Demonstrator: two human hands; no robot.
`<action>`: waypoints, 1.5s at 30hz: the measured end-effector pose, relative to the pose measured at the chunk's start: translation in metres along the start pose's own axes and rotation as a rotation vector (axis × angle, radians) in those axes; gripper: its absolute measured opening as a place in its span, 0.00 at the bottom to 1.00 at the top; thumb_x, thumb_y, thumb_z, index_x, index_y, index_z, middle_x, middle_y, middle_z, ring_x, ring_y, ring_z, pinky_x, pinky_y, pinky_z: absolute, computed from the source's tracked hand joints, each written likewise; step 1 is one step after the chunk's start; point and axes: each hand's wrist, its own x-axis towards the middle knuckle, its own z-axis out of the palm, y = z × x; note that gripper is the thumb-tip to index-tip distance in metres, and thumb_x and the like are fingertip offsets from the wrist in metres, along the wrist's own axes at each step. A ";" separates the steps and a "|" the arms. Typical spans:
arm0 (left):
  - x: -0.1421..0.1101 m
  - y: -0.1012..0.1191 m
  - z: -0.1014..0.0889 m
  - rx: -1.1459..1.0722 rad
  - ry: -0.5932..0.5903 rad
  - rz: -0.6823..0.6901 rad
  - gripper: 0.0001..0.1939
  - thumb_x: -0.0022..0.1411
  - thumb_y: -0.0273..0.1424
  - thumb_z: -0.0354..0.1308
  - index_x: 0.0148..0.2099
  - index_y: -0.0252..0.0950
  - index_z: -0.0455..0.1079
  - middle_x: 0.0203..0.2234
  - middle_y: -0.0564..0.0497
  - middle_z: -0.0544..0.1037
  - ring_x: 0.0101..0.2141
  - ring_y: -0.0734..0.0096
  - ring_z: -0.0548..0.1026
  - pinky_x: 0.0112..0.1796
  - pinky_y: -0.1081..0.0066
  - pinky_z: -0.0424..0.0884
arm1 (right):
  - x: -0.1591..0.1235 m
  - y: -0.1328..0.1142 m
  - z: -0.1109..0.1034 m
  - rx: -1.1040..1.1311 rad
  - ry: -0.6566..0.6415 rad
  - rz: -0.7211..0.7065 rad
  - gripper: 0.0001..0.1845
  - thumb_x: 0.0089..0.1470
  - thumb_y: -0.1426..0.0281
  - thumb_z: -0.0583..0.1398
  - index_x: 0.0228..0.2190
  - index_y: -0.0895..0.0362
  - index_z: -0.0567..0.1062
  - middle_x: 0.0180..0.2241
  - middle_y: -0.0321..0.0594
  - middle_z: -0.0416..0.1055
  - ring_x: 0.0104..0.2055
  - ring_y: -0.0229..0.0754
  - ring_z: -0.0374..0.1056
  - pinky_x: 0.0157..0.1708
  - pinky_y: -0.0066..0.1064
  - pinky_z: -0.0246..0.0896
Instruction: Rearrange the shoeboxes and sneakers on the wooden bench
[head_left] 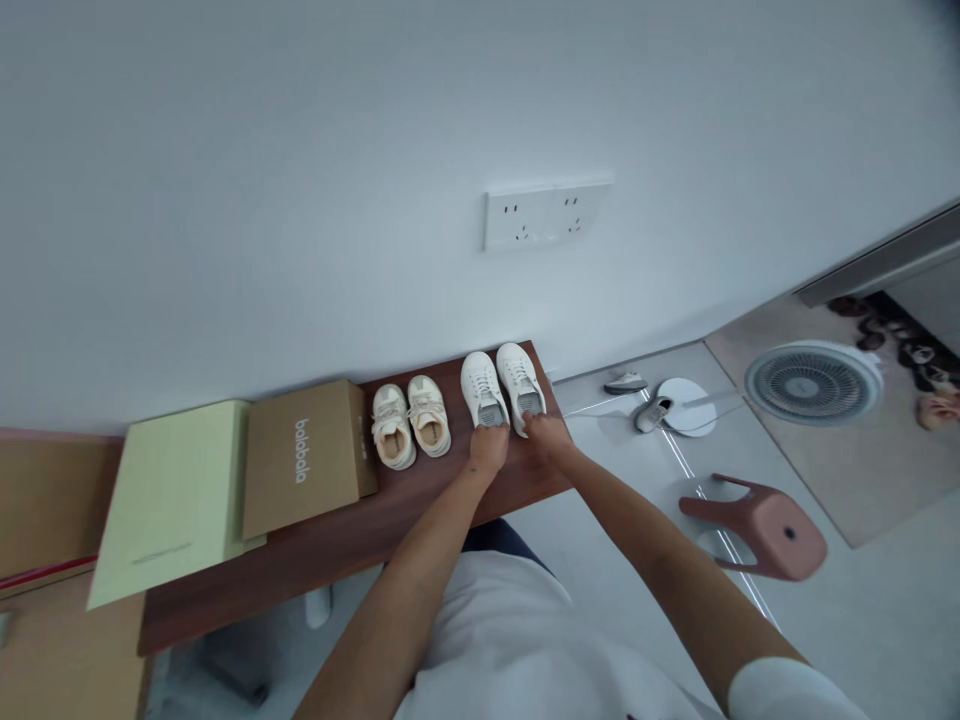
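A pair of white lace-up sneakers stands side by side at the right end of a brown wooden tabletop (457,500), toes toward the wall. My left hand (489,449) is closed on the heel of the left white sneaker (480,385). At the heel of the right white sneaker (519,378), my right hand (545,436) is closed too. Both soles appear to rest on the wood. Just left of them sits a smaller pair of cream shoes, the nearer one (428,410) beside its mate (391,420). My hands partly hide the sneakers' heels.
A brown shoebox (304,455) and a pale green box (176,490) lie to the left on the tabletop. A wall socket (547,215) is above. On the floor at right are a pink stool (780,530), a standing fan (814,382) and grey shoes (651,415).
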 end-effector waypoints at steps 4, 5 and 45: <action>-0.001 0.001 0.001 0.007 0.004 0.004 0.17 0.68 0.23 0.44 0.51 0.30 0.73 0.38 0.33 0.79 0.48 0.51 0.76 0.51 0.57 0.66 | -0.002 -0.004 0.001 0.006 0.031 0.004 0.10 0.66 0.70 0.52 0.46 0.59 0.67 0.45 0.56 0.75 0.45 0.50 0.75 0.42 0.37 0.68; -0.001 0.001 0.000 0.009 0.008 0.004 0.17 0.68 0.23 0.44 0.50 0.30 0.73 0.38 0.33 0.79 0.48 0.51 0.76 0.51 0.57 0.66 | -0.003 -0.004 0.001 0.010 0.039 0.005 0.10 0.66 0.70 0.52 0.46 0.59 0.68 0.45 0.56 0.75 0.45 0.50 0.75 0.42 0.37 0.67; -0.261 -0.229 -0.012 -0.693 0.351 -0.319 0.17 0.65 0.37 0.49 0.51 0.39 0.74 0.45 0.46 0.81 0.46 0.62 0.79 0.49 0.63 0.71 | -0.091 -0.229 0.028 0.390 -0.055 -0.390 0.20 0.62 0.68 0.54 0.54 0.55 0.72 0.51 0.47 0.76 0.51 0.48 0.73 0.50 0.35 0.62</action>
